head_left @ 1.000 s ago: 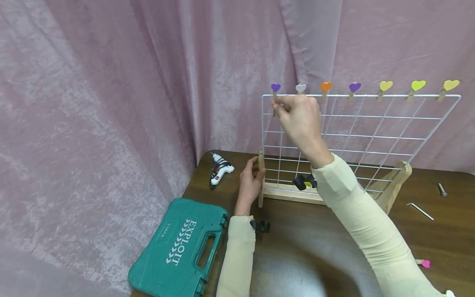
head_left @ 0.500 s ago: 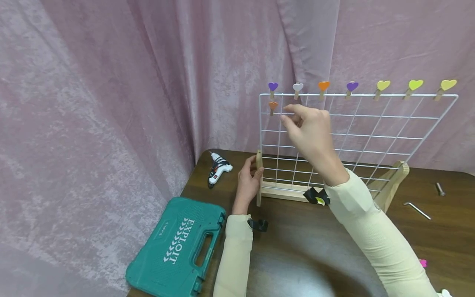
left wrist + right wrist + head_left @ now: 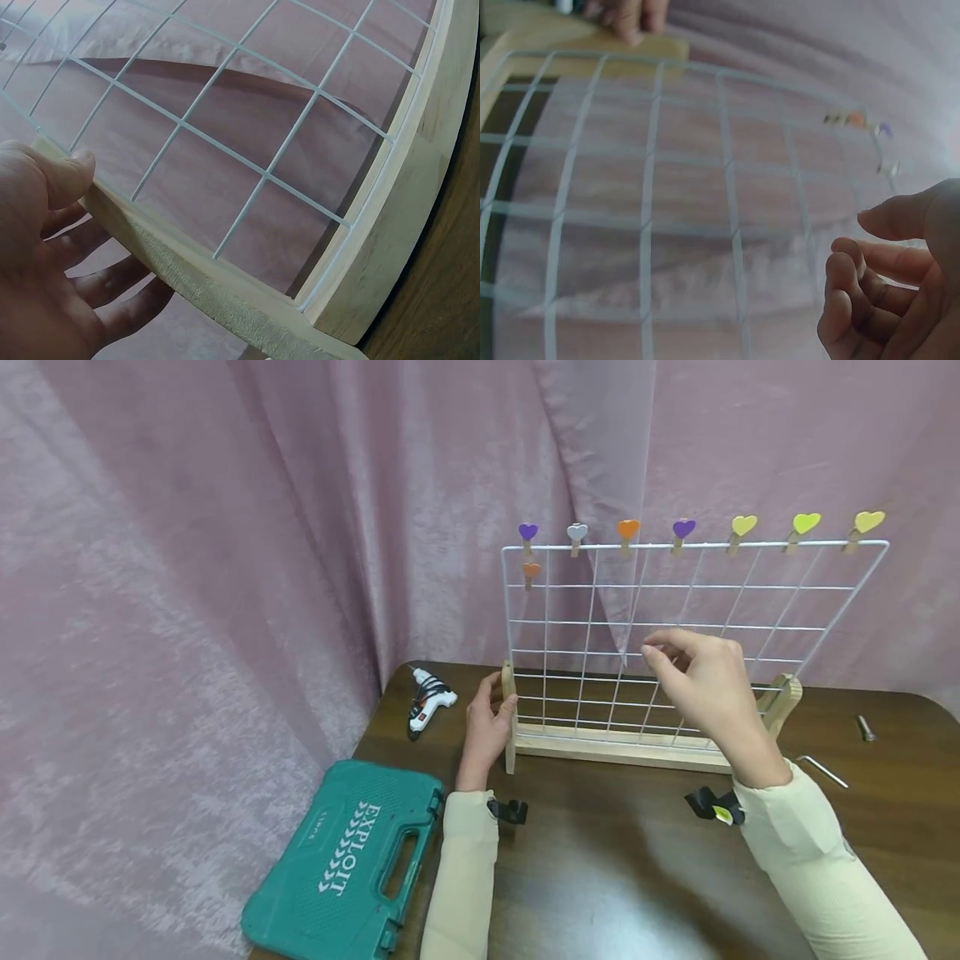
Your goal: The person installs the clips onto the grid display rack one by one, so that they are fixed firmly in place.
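Note:
A white wire grid (image 3: 632, 624) stands upright in a pale wooden base (image 3: 600, 740). My left hand (image 3: 486, 727) grips the left wooden side piece (image 3: 195, 289), thumb on one face and fingers behind it in the left wrist view. Before the grid's right half hovers my right hand (image 3: 708, 681), fingers loosely curled and holding nothing. Several heart clothespins line the top wire, among them a purple one (image 3: 528, 532) at the left end and a white one (image 3: 577, 532). Beneath the purple one, an orange heart clothespin (image 3: 531, 572) hangs on the second wire.
At the front left lies a green tool case (image 3: 345, 860), with a white glue gun (image 3: 432, 700) behind it. A hex key (image 3: 823, 772) and a bolt (image 3: 866, 727) lie on the brown table (image 3: 600, 860) at right. Pink curtains (image 3: 450, 527) hang behind.
My right hand let go of the orange heart clothespin on the second wire and moved right and down. My left hand keeps its grip on the side piece. The head view shifted slightly.

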The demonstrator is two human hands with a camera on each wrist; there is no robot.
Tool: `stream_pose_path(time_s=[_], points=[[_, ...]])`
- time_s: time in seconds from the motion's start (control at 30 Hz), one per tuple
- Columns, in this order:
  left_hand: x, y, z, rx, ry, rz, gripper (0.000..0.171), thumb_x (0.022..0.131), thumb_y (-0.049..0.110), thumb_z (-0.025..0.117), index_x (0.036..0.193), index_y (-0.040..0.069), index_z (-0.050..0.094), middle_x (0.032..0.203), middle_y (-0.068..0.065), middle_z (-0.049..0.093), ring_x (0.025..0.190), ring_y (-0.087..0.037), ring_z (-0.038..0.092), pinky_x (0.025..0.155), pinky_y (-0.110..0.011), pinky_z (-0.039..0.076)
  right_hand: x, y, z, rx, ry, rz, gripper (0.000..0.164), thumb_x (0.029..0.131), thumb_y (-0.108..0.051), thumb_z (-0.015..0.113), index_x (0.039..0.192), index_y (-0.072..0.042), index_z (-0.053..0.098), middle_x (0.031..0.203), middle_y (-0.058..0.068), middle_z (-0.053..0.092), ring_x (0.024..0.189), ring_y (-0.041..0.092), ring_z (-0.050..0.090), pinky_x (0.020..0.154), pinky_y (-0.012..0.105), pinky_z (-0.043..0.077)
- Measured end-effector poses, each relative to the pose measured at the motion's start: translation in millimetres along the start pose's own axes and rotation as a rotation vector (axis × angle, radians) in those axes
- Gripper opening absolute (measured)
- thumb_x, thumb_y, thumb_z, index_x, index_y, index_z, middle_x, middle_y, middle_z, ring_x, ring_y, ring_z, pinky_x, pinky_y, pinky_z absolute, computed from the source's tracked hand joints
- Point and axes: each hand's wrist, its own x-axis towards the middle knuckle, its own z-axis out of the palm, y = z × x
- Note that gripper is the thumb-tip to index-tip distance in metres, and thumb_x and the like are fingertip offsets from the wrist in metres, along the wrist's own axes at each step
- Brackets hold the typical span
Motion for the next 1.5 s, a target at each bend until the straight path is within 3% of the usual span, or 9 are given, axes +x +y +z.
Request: stream_pose_path(time_s=[0.23,0.47,0.73,0.87,0.97,1.1,1.27,1.37,1.5], points=[[-0.6,3.7,-0.6,0.004,0.003,-0.021,0.039,0.091,0.013,0.058,0.128,0.007,0.049,0.109,-0.013,0.061,0.099,-0.021,0.059,0.079,-0.033,0.052,-33,39,-19,-0.066,-0.082,0.114,0.025,0.091,-0.027,0.057,0.101,-0.009,0.07,0.077,0.004,0.066,0.059,0.013,0.048,0.052,0.023,0.034],[-2.6,20.8,-3.3,-0.052,-0.002,0.013,0.037,0.09,0.001,0.056,0.126,-0.004,0.047,0.107,-0.025,0.058,0.099,-0.038,0.056,0.079,-0.049,0.049,-66,75,-40,-0.122,-0.12,0.166,0.023,0.091,-0.027,0.058,0.099,-0.009,0.069,0.072,0.002,0.064,0.057,0.008,0.046,0.049,0.024,0.033],[-0.3,4.9,-3.0,0.008,0.0,-0.025,0.039,0.091,0.013,0.058,0.129,0.007,0.048,0.113,-0.015,0.059,0.101,-0.025,0.058,0.08,-0.039,0.051,-106,118,-63,-0.186,-0.182,0.226,0.025,0.09,-0.027,0.058,0.1,-0.006,0.067,0.072,0.005,0.064,0.058,0.003,0.044,0.046,0.026,0.034],[-0.3,3.2,-1.4,0.008,-0.003,-0.015,0.04,0.091,0.015,0.058,0.129,0.008,0.048,0.113,-0.014,0.059,0.101,-0.024,0.058,0.08,-0.037,0.051,-128,142,-75,-0.227,-0.242,0.227,0.025,0.09,-0.027,0.058,0.098,-0.005,0.067,0.072,0.005,0.063,0.057,0.004,0.044,0.045,0.026,0.033],[-0.5,3.2,-1.1,0.007,-0.003,-0.018,0.039,0.091,0.014,0.058,0.129,0.007,0.048,0.114,-0.014,0.059,0.101,-0.024,0.058,0.08,-0.036,0.052,-146,161,-82,-0.247,-0.301,0.212,0.022,0.089,-0.025,0.061,0.094,-0.005,0.067,0.072,0.003,0.063,0.06,-0.004,0.044,0.047,0.028,0.036],[-0.3,6.1,-1.2,-0.011,-0.003,-0.019,0.039,0.091,0.01,0.058,0.128,0.005,0.048,0.115,-0.017,0.058,0.102,-0.027,0.058,0.081,-0.039,0.051,-169,180,-86,-0.261,-0.389,0.21,0.019,0.084,-0.023,0.066,0.094,-0.007,0.066,0.069,-0.01,0.059,0.062,-0.011,0.044,0.051,0.035,0.04],[-1.6,27.4,-5.2,-0.048,-0.008,0.015,0.039,0.09,0.001,0.056,0.127,-0.005,0.046,0.112,-0.027,0.056,0.102,-0.038,0.056,0.082,-0.048,0.049,-186,192,-83,-0.278,-0.543,0.247,0.028,0.083,-0.021,0.068,0.104,-0.003,0.063,0.068,-0.015,0.051,0.062,-0.005,0.041,0.053,0.032,0.038],[-4.8,39.9,-6.9,-0.035,-0.011,0.014,0.038,0.09,-0.001,0.055,0.126,-0.007,0.046,0.112,-0.028,0.055,0.102,-0.039,0.056,0.082,-0.048,0.049,-190,197,-82,-0.282,-0.626,0.279,0.032,0.08,-0.02,0.071,0.105,-0.003,0.063,0.072,-0.01,0.05,0.063,0.002,0.042,0.054,0.032,0.037],[-6.9,40.9,-6.4,-0.028,-0.015,0.006,0.038,0.09,0.0,0.055,0.126,-0.007,0.045,0.112,-0.028,0.055,0.102,-0.039,0.056,0.081,-0.047,0.05,-195,203,-80,-0.25,-0.725,0.32,0.039,0.074,-0.02,0.074,0.106,-0.001,0.063,0.08,-0.001,0.052,0.069,0.014,0.046,0.056,0.036,0.042]])
